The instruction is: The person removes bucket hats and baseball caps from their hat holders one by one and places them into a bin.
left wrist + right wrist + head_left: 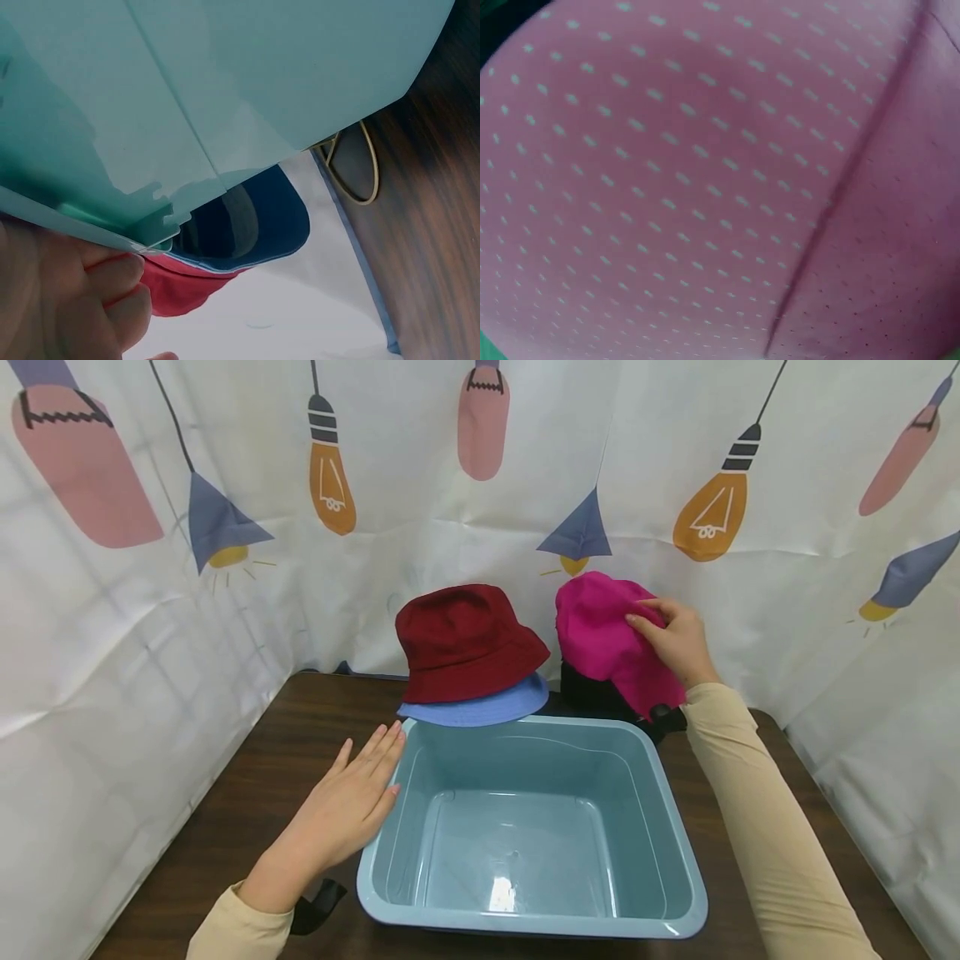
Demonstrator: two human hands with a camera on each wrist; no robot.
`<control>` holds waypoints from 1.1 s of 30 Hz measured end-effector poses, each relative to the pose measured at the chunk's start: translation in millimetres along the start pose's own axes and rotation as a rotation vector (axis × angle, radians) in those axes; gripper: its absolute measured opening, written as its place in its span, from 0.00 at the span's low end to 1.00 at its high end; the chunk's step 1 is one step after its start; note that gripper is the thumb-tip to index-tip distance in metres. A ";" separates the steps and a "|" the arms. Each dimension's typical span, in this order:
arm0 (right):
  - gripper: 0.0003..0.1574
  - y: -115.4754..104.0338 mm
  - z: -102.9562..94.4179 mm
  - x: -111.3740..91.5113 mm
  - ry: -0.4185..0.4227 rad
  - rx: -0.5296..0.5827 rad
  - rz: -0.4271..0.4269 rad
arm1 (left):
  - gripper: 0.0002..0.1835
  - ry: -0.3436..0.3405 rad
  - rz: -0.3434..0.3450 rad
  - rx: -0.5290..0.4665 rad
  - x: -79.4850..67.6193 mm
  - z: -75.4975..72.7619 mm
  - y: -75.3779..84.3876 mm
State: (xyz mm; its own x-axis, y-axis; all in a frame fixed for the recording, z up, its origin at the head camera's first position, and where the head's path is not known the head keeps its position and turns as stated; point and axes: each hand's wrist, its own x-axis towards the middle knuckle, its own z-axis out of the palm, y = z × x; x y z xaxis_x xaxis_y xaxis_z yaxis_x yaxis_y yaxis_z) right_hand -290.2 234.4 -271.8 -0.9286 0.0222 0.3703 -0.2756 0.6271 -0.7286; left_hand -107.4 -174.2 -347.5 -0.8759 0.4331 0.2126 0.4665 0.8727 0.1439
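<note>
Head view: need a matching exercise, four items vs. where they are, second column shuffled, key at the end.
Column 1
1. Red hat
2. Blue hat
3. Pink hat
4. Left hand

Column 2
A. Pinched by the right hand
B. At the left rim of the tub, fingers straight
C. Sitting on top of the blue hat
D. Mostly covered, brim showing below the red hat

Pairs: 1-C, 2-D, 3-A, 4-B
</note>
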 end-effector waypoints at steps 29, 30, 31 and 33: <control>0.19 -4.3 15.0 -1.7 0.166 -0.105 -0.073 | 0.33 0.017 -0.006 -0.018 -0.4 3.3 -0.8; 0.19 -4.6 15.2 -0.9 0.174 -0.094 -0.081 | 0.33 0.020 -0.003 -0.021 -0.3 3.9 -1.2; 0.19 -4.6 15.1 -0.4 0.179 -0.074 -0.079 | 0.33 0.022 -0.003 -0.024 -0.2 3.7 -1.2; 0.19 -5.3 14.5 -0.8 0.183 -0.053 -0.067 | 0.33 0.022 -0.003 -0.028 0.0 3.4 -1.0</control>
State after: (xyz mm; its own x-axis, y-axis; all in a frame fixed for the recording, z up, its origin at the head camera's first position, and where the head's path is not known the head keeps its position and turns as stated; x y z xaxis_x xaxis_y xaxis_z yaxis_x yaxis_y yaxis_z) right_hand -291.6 219.9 -276.6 -0.8466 0.1176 0.5190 -0.3172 0.6717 -0.6695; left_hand -108.3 -174.3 -350.9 -0.8743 0.4255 0.2336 0.4678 0.8670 0.1715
